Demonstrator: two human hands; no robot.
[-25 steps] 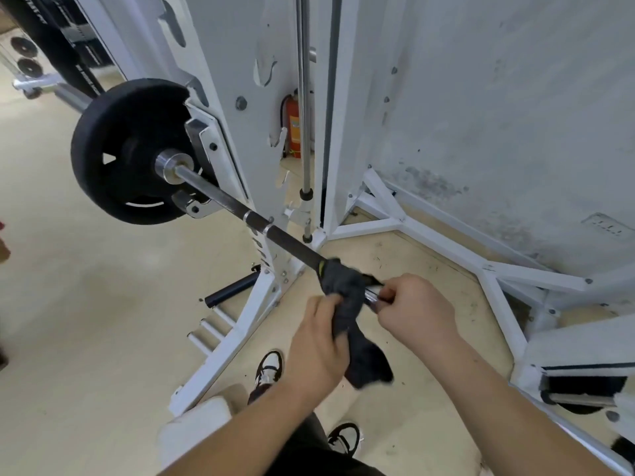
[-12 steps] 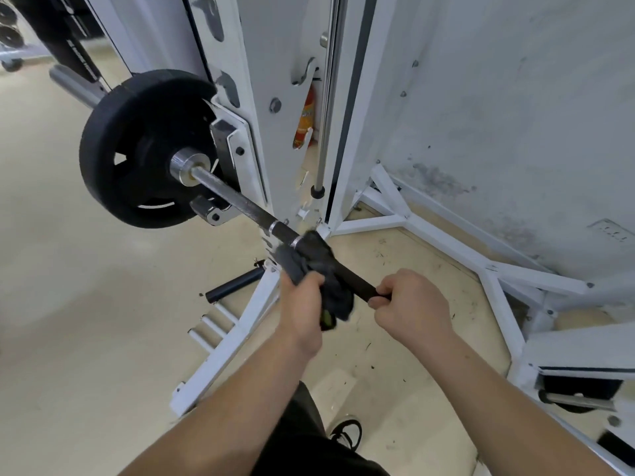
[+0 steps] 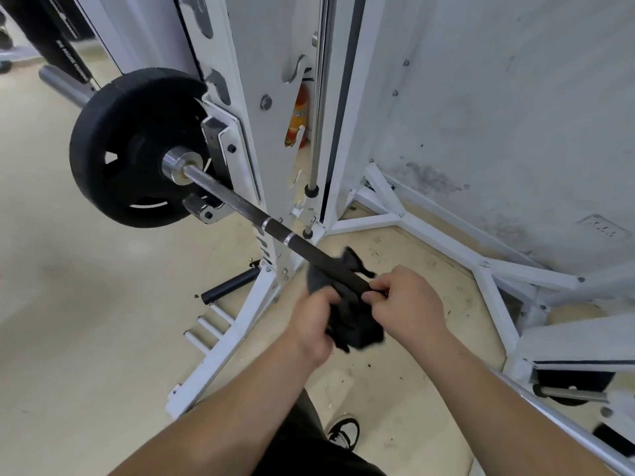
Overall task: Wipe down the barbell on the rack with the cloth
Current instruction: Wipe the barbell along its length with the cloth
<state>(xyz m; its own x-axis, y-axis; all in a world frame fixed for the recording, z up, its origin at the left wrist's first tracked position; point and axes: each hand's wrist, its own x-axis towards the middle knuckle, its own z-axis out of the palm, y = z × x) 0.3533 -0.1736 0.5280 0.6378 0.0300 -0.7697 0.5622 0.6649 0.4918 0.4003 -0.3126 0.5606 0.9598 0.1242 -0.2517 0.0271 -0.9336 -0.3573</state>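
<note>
The barbell (image 3: 240, 205) rests on the hooks of the white rack (image 3: 240, 97), its dark shaft running from a chrome collar down to my hands. A black weight plate (image 3: 123, 146) sits on its left sleeve. A dark cloth (image 3: 347, 324) is draped under and around the shaft near me. My left hand (image 3: 314, 324) grips the cloth beneath the bar. My right hand (image 3: 407, 304) grips the shaft just right of the cloth, fingers curled round it. The bar's near end is hidden behind my hands.
White rack base tubes (image 3: 429, 235) spread across the beige floor towards a grey wall (image 3: 498, 97). A short black peg (image 3: 230, 285) and white storage pegs (image 3: 206, 324) stick out low on the left. A red extinguisher (image 3: 299, 115) shows behind the upright. My shoe (image 3: 343, 432) is below.
My left hand has slid the cloth back down the shaft towards my right hand, after pushing it up the bar. The view has shifted closer to the rack.
</note>
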